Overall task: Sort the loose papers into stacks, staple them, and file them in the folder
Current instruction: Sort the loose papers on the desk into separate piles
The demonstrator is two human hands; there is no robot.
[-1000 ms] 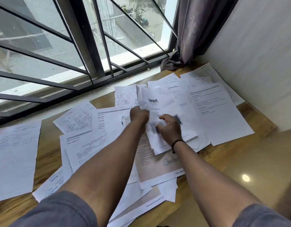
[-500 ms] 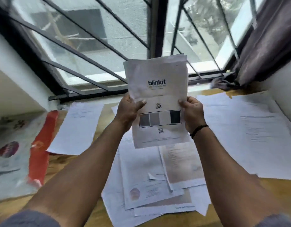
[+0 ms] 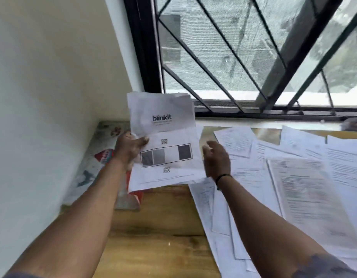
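**Printed sheet held at the left**

The left hand pinched the white blinkit-printed paper sheet above the wooden table. The right hand hung spread beside it, holding nothing. Loose white papers lay scattered right.

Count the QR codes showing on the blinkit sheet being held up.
2. One QR code sits above the strip of grey boxes, the other QR code below it, on the blinkit sheet gripped by the left hand. Its back is hidden.
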